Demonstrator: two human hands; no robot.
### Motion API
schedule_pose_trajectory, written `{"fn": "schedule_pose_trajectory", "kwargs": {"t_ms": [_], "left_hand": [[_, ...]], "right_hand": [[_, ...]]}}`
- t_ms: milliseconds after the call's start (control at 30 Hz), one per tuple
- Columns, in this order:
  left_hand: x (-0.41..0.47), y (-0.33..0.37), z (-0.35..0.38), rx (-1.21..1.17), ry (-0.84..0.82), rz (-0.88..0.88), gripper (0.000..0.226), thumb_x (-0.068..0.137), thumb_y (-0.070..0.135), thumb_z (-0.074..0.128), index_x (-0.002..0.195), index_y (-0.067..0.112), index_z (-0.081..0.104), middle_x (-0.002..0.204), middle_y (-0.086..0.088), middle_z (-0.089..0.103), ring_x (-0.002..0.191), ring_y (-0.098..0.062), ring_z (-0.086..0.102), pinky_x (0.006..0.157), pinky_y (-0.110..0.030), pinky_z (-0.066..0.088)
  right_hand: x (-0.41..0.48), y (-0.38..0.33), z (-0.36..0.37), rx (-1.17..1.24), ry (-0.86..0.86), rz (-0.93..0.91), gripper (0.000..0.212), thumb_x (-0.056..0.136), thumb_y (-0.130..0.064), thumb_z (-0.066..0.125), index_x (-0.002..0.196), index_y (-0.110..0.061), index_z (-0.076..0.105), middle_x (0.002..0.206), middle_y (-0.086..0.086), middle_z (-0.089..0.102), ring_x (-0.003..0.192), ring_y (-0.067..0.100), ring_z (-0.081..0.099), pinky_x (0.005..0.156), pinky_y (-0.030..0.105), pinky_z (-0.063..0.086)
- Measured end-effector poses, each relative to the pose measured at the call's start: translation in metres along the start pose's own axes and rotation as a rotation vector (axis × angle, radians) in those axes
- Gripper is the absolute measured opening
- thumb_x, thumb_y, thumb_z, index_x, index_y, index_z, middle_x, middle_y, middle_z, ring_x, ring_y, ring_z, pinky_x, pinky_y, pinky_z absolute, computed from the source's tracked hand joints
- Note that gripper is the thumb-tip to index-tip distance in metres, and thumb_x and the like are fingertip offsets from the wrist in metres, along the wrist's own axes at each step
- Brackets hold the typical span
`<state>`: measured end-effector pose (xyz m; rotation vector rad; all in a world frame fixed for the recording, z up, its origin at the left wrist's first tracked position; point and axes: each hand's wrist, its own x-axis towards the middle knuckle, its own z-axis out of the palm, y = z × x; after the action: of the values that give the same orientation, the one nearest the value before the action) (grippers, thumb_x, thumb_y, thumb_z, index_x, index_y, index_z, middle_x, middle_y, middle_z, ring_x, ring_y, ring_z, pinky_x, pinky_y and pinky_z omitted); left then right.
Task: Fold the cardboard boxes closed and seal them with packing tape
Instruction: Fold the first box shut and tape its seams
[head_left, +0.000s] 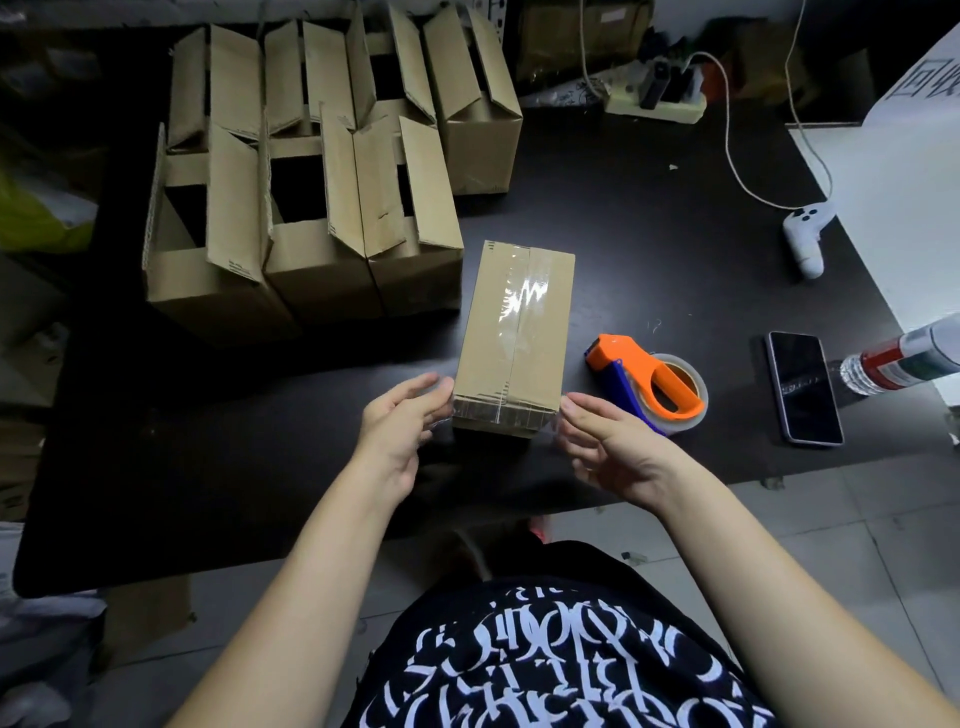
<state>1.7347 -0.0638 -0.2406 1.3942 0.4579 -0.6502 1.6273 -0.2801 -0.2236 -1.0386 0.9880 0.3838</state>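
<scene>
Black table (623, 234): left hand (400, 431), right hand (613, 447) touch taped box (514, 322).

You're standing in a small packing and shipping workroom. Rows of open-flapped brown cardboard boxes (311, 171) crowd your black desk (597, 234). An orange-and-blue handheld dispenser (649, 376) with a clear tape roll lies nearby, a pale power strip (657, 104) sits at the back, and grey floor tiles (831, 545) run underneath.

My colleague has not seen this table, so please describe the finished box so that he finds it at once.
On the black table, open boxes crowd the far left. The sealed box lies alone nearer the person, between their left hand and right hand. Only it has shut flaps with shiny clear tape along the top.
</scene>
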Motion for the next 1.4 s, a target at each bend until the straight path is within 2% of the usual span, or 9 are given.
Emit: {"fn": "schedule_pose_trajectory", "kwargs": {"t_ms": [133,233,367,533,767,900,1067,1233,1400], "left_hand": [[0.002,-0.011,-0.003,0.087,0.05,0.061,0.027,0.091,0.002,0.074,0.107,0.025,0.073,0.102,-0.011,0.079,0.098,-0.024,0.075,0.075,-0.027,0.047],[-0.003,-0.01,-0.008,0.151,0.035,0.287,0.029,0.09,-0.003,0.075,0.108,0.021,0.074,0.103,-0.009,0.076,0.098,-0.017,0.074,0.084,-0.027,0.054],[-0.007,0.001,-0.016,0.374,-0.09,0.59,0.031,0.09,-0.003,0.075,0.107,0.024,0.08,0.104,0.005,0.079,0.104,-0.014,0.073,0.092,-0.032,0.058],[-0.013,0.001,-0.009,0.5,-0.112,0.677,0.033,0.089,-0.001,0.076,0.111,0.023,0.08,0.104,0.014,0.079,0.103,-0.006,0.072,0.088,-0.027,0.057],[-0.012,-0.002,-0.002,0.662,-0.169,0.984,0.027,0.087,-0.003,0.078,0.111,0.01,0.08,0.114,-0.002,0.069,0.103,-0.014,0.07,0.089,-0.028,0.058],[-0.01,0.002,-0.003,0.732,-0.226,1.049,0.027,0.085,-0.001,0.081,0.109,0.012,0.082,0.123,0.0,0.068,0.117,-0.007,0.063,0.097,-0.021,0.052],[-0.008,0.001,-0.002,0.735,-0.262,1.07,0.02,0.085,0.003,0.082,0.104,0.01,0.083,0.122,0.0,0.069,0.109,0.0,0.064,0.092,-0.015,0.049],[-0.006,-0.006,0.001,0.743,-0.19,1.16,0.013,0.086,0.004,0.081,0.1,0.006,0.083,0.119,-0.004,0.071,0.106,-0.011,0.069,0.09,-0.024,0.056],[-0.004,-0.013,0.007,0.72,-0.1,1.27,0.006,0.091,0.002,0.076,0.095,0.0,0.079,0.114,-0.01,0.072,0.098,-0.019,0.072,0.083,-0.036,0.06]], "right_hand": [[0.001,0.006,0.003,0.054,0.028,-0.077,0.048,0.08,-0.031,0.083,0.122,-0.014,0.067,0.089,0.005,0.076,0.074,0.013,0.072,0.065,0.026,0.048],[0.004,0.013,0.003,0.008,0.132,-0.301,0.033,0.084,-0.018,0.083,0.112,-0.006,0.072,0.096,0.014,0.077,0.084,0.019,0.074,0.07,0.026,0.056],[-0.003,0.016,0.004,-0.227,0.185,-0.602,0.015,0.087,-0.011,0.082,0.101,-0.01,0.079,0.093,0.004,0.08,0.092,0.018,0.076,0.083,0.028,0.061],[-0.007,0.012,-0.001,-0.318,0.267,-0.803,0.016,0.088,-0.005,0.08,0.1,-0.015,0.079,0.093,-0.006,0.08,0.094,0.011,0.076,0.089,0.024,0.059],[-0.007,0.011,-0.018,-0.536,0.236,-0.998,0.028,0.086,0.0,0.08,0.11,-0.013,0.076,0.104,-0.004,0.078,0.095,0.009,0.076,0.089,0.026,0.06],[-0.002,0.007,-0.022,-0.648,0.234,-1.175,0.027,0.084,0.003,0.081,0.109,-0.009,0.078,0.106,0.003,0.074,0.09,0.013,0.075,0.082,0.032,0.063],[0.005,0.005,-0.023,-0.734,0.272,-1.286,0.017,0.085,-0.006,0.083,0.101,-0.012,0.082,0.108,0.002,0.07,0.093,0.015,0.071,0.074,0.036,0.061],[0.009,0.005,-0.023,-0.753,0.304,-1.327,0.013,0.085,-0.007,0.084,0.097,-0.012,0.084,0.107,0.004,0.071,0.095,0.018,0.068,0.07,0.039,0.057],[0.008,0.004,-0.018,-0.715,0.318,-1.366,0.015,0.086,-0.004,0.081,0.1,-0.009,0.083,0.103,0.007,0.073,0.096,0.012,0.07,0.079,0.028,0.057]]}}
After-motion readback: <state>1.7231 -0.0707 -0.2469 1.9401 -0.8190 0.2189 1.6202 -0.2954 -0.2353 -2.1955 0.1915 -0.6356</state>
